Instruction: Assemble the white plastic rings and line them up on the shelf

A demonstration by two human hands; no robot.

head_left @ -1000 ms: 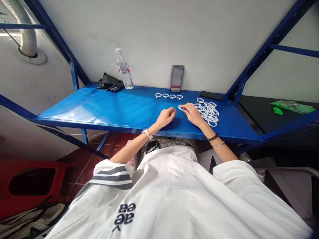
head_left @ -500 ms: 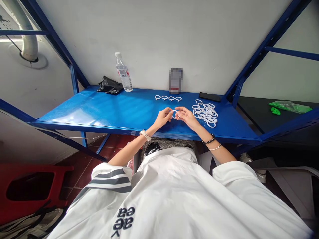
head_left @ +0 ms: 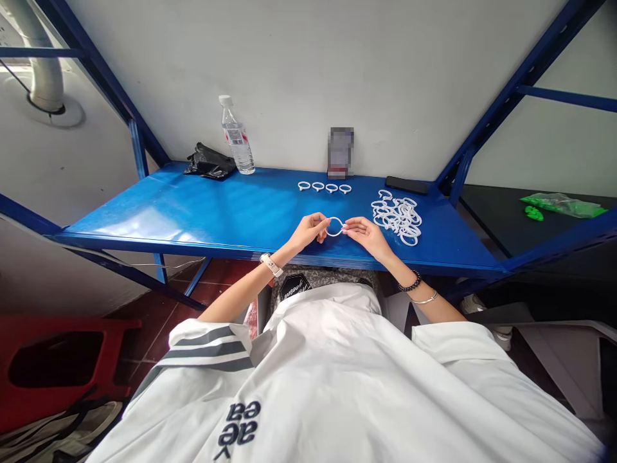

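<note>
Blue steel shelving against a pale wall fills the upper half of the frame, and its flat blue worktop (head_left: 202, 212) carries everything. Just above the frame's middle, the left hand (head_left: 308, 233) and the right hand (head_left: 367, 233) pinch one white plastic ring (head_left: 335, 227) between them, each with fingertips closed on an opposite side, the ring raised slightly off the surface near the front edge.

The ring looks thin and very light, a smooth moulded hoop that would likely flex a little and could slip from a loose pinch; holding it by the rim at two opposite points, as here, seems the surest grip. Whether it has a split or clasp I cannot tell.

Right of the hands lies a loose pile of rings (head_left: 398, 217). Further back, four rings in a row (head_left: 324, 187) sit apart. A water bottle (head_left: 235, 136) and a black bag (head_left: 208, 163) stand at upper left, a dark phone (head_left: 407, 185) at the back right.
</note>
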